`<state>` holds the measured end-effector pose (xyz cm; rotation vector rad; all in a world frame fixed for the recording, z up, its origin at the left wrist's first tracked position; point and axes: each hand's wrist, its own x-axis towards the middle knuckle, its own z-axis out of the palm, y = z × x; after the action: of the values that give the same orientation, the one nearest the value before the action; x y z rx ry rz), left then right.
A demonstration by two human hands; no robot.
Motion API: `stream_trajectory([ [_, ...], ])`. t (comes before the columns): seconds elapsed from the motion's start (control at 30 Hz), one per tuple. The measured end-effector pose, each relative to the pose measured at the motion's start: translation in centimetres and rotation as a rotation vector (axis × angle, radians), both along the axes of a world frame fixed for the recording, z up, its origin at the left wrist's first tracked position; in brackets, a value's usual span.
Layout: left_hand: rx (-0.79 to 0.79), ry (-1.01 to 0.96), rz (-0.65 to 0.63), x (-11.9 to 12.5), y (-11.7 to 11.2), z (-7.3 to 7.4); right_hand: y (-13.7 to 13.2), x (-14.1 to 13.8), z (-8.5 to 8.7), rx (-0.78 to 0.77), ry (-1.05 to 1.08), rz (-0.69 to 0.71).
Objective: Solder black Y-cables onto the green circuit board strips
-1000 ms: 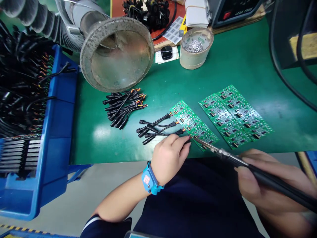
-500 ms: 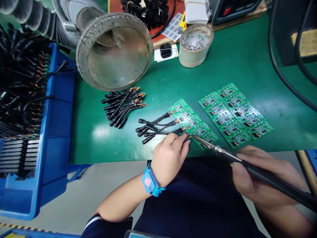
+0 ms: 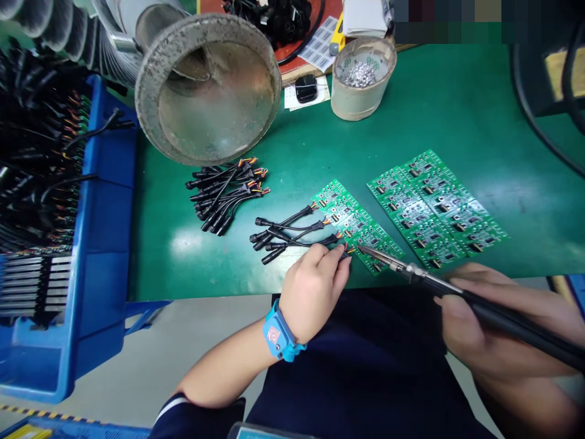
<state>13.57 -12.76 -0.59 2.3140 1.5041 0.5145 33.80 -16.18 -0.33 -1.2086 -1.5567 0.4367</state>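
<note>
My left hand (image 3: 315, 289), with a blue wrist strap (image 3: 278, 335), pinches the wire end of a black cable against the near corner of a green circuit board strip (image 3: 361, 228). My right hand (image 3: 493, 329) grips a black soldering iron (image 3: 457, 292); its metal tip rests on the board right beside my left fingertips. Three other black cables (image 3: 286, 231) lie attached along the strip's left edge.
A second green board panel (image 3: 436, 207) lies to the right. A bundle of loose black cables (image 3: 226, 192) lies left, below a round fume-extractor hood (image 3: 208, 91). A blue bin (image 3: 103, 244) full of cables stands at the left. A tub of solder scraps (image 3: 361, 76) sits behind.
The view shifted slightly. Both hands stay at the board's near corner; the iron tip has drawn a little away to the right of the wire ends.
</note>
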Motion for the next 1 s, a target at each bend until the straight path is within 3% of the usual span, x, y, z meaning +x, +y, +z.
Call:
stream_trajectory([
  [0.3, 0.059, 0.096, -0.014, 0.17, -0.03, 0.28, 0.08, -0.03, -0.51, 0.009, -0.028, 0.047],
  [0.53, 0.136, 0.304, -0.079, 0.47, -0.01, 0.84, 0.26, 0.44, -0.38, 0.005, -0.034, 0.126],
  [1.0, 0.188, 0.304, -0.077, 0.85, -0.03, 0.65, 0.57, 0.54, 0.01, -0.029, -0.037, 0.173],
])
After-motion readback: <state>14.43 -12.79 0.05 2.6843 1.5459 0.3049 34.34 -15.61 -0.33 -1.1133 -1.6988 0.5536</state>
